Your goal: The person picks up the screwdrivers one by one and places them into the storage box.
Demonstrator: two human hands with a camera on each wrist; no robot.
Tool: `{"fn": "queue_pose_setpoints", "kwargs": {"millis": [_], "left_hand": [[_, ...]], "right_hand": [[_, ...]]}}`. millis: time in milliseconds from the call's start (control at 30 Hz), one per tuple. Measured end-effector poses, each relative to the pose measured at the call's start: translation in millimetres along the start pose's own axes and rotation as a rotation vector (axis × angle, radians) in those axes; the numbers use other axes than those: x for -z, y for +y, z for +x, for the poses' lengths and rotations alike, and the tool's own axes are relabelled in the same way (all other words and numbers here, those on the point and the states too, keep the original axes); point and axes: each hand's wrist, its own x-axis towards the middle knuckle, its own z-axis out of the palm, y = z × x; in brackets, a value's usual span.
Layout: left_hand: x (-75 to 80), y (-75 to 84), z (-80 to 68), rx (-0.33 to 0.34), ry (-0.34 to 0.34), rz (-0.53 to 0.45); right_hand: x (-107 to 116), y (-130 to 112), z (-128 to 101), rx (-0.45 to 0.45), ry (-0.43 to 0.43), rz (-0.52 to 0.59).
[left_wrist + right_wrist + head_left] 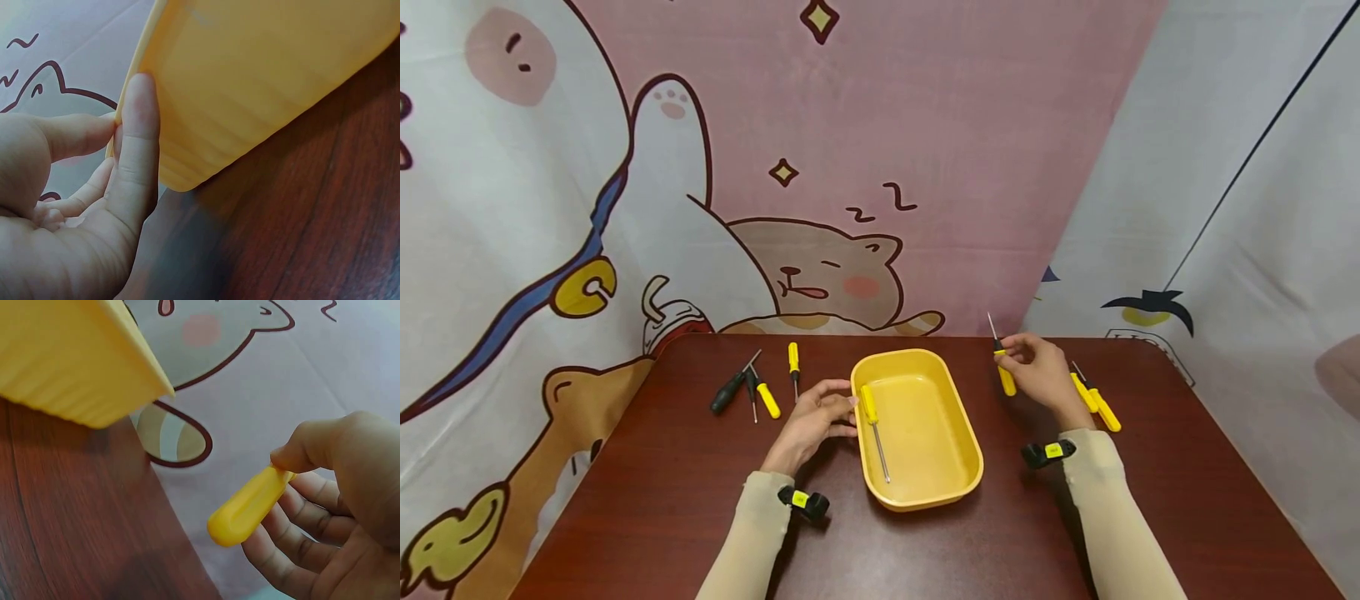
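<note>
My left hand (811,421) pinches the left rim of a yellow plastic tray (936,417) between thumb and fingers, as the left wrist view shows up close. Inside the tray, along its left side, lies a screwdriver with a yellow handle (869,405) and a metal shaft. To the right of the tray, my right hand (1039,371) holds another screwdriver (1006,379) with a yellow and black handle, its thin shaft pointing up and away. In the right wrist view the yellow handle (247,509) sticks out from between thumb and fingers.
Two yellow-handled screwdrivers (1105,410) lie beside my right wrist. Left of the tray are a dark-handled screwdriver (727,393), a small dark one (752,392) and yellow-handled ones (767,401). The brown table (647,500) ends at a cartoon-printed curtain (985,167).
</note>
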Motion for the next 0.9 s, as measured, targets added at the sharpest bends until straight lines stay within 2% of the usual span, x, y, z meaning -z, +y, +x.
{"fn": "queue_pose_setpoints", "kwargs": {"millis": [400,900], "left_hand": [[-1.8,0.3,0.0,-0.008,-0.012,0.012],[0.5,1.1,-0.6,0.002,-0.015,0.01]], "right_hand": [[-6,-29,-7,0.016,-0.044,0.063],[-18,-65,-13,0.046,-0.144,0.101]]}}
